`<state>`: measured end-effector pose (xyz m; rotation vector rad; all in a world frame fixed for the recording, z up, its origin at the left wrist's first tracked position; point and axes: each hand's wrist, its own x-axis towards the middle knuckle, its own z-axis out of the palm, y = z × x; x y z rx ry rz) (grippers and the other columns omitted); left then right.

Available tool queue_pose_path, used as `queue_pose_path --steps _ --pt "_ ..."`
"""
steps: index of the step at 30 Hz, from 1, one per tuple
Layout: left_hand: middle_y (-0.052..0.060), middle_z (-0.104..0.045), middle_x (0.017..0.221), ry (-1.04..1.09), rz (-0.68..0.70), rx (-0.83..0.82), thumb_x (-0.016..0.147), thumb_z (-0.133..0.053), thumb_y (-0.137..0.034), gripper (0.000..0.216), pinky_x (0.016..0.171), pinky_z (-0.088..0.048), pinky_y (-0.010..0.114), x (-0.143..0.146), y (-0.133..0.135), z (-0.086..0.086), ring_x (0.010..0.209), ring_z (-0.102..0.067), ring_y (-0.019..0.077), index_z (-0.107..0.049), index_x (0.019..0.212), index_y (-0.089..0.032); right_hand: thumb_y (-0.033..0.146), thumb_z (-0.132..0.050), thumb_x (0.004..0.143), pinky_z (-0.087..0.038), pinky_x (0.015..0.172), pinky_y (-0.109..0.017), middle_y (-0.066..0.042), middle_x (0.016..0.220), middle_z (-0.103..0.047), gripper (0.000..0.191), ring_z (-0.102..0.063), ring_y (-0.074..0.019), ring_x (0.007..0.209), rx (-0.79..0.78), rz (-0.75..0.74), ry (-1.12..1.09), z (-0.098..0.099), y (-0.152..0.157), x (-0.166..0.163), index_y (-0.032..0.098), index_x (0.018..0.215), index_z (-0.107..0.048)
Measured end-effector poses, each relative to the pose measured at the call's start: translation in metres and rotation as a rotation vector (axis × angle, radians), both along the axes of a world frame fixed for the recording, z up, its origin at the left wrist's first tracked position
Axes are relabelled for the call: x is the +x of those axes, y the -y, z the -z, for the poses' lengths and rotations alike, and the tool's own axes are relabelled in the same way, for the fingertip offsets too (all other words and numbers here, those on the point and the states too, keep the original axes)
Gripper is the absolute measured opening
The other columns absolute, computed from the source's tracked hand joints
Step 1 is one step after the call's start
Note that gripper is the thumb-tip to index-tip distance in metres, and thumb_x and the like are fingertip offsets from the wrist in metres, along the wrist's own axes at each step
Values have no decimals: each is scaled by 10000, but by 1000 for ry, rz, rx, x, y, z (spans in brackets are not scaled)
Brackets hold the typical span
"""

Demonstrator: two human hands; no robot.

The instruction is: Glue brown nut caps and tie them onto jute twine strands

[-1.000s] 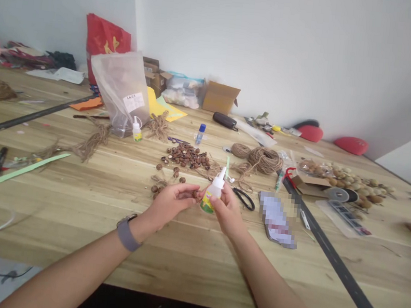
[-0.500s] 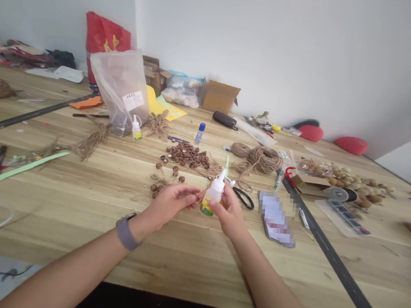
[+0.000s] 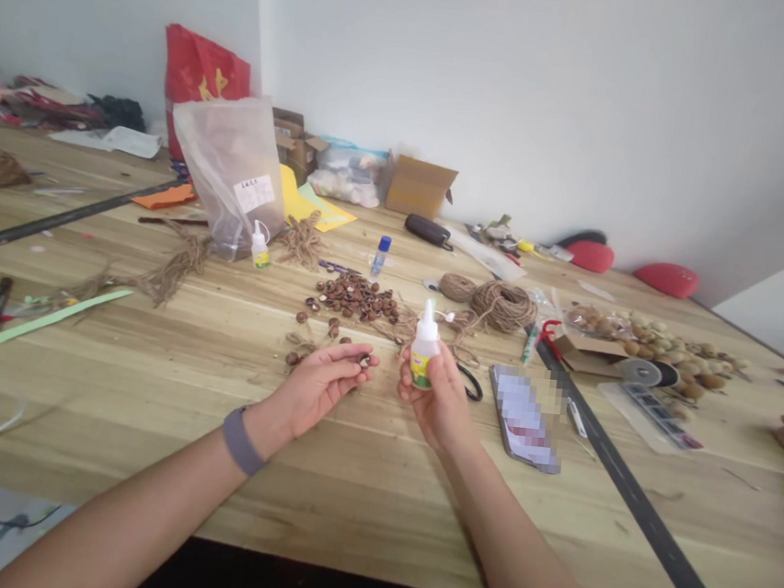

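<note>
Both hands had drawn apart since the preceding frame: the white-nozzled bottle (image 3: 422,367), then overlapping the left fingertips, had shifted up and to the right, leaving a clear gap at the centre of the frame. The left hand (image 3: 317,388) held a small brown shell (image 3: 363,361) in a narrow grip between thumb and fingers, its pale inner part showing. The right hand (image 3: 447,406) was closed around the bottle, thumb across its yellow-green label; whether those fingers also pinched something behind it could not be told.

Principal relation: the bottle lay to the right of the left grip, near it but not touching, at roughly the same height in the frame. Its long axis stood nearly upright, with the nozzle pointing up, not toward the shell. The left hand was the nearer to the heap of brown shells (image 3: 356,298) on the wooden surface (image 3: 142,436) at centre; the right hand was nearer to the phone (image 3: 525,422), right of centre.
</note>
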<state>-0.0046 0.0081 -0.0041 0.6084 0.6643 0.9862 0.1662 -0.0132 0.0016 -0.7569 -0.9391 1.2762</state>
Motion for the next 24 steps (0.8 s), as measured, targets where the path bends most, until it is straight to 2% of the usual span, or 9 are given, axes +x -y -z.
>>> queue_pose_path --steps 3,6,8,13,18,21,24 --pt "78 -736 871 47 -21 -22 791 -592 -3 208 762 -547 177 1 -1 -2 721 -677 86 -699 943 -95 462 -744 712 -356 443 -191 27 785 -587 361 -481 -76 527 -21 -15 -75 -3 -2 2 252 953 -575" --pt "83 -738 834 74 -26 -43 812 -558 14 210 713 -554 152 1 -1 -2 684 -681 80 -698 935 -82 380 -752 692 -364 455 -188 54 637 -550 274 -478 -81 500 -36 -38 -114 -4 -3 5 243 844 -569" --pt "92 -739 831 88 -28 -52 811 -552 27 223 691 -557 145 1 -1 -1 665 -683 80 -693 949 -75 345 -759 670 -367 451 -180 59 619 -555 257 -462 -70 481 -63 -30 -140 -4 -4 8 234 817 -580" --pt "100 -735 837 143 -22 -45 810 -557 31 224 662 -562 141 0 -2 1 658 -685 86 -684 965 -71 291 -811 605 -368 428 -165 47 724 -610 320 -418 -42 485 -132 -2 -260 0 -9 10 216 853 -623" --pt "101 -728 834 174 -16 -77 804 -530 67 223 659 -567 131 1 -2 1 652 -682 80 -688 900 -58 200 -837 574 -378 436 -155 74 687 -575 386 -373 -30 472 -56 39 -282 0 -10 12 237 893 -624" --pt "94 -728 836 176 4 -89 796 -525 84 243 664 -570 130 1 -1 1 655 -686 80 -688 903 -60 249 -846 586 -403 454 -145 86 695 -580 430 -399 -28 476 -21 35 -276 -4 -7 15 273 952 -620" --pt "95 -729 824 172 14 -96 806 -517 80 253 653 -568 127 2 -1 2 647 -687 80 -687 933 -58 385 -844 608 -428 460 -134 71 814 -650 451 -496 -36 524 -43 -35 -268 -8 -3 15 309 984 -605"
